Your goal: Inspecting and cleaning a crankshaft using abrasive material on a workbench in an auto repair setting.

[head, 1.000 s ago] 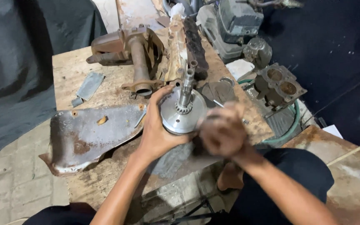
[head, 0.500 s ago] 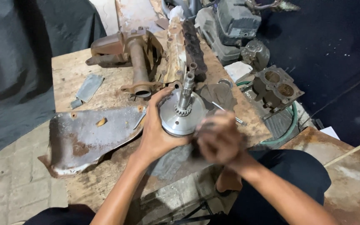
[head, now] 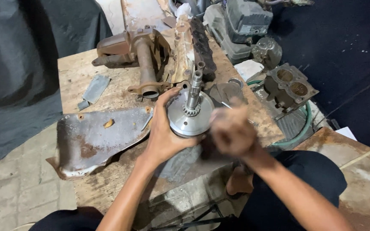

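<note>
We are clasping round metal hub (head: 190, 117) in left hand (head: 164, 136); right hand (head: 232, 130) blurred, fingers unreadable. Hub risking slipping onto table (head: 71, 72).

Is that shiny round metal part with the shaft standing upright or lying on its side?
Upright. The round metal part faces up with its shaft pointing upward, steadied by the left hand.

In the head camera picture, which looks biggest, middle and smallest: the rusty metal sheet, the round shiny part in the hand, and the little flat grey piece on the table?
1. Rusty metal sheet, clearly the largest.
2. Round shiny part, held by the left hand; it sits nearer the camera, so it may look bigger than it is.
3. Flat grey piece, the smallest.
</note>
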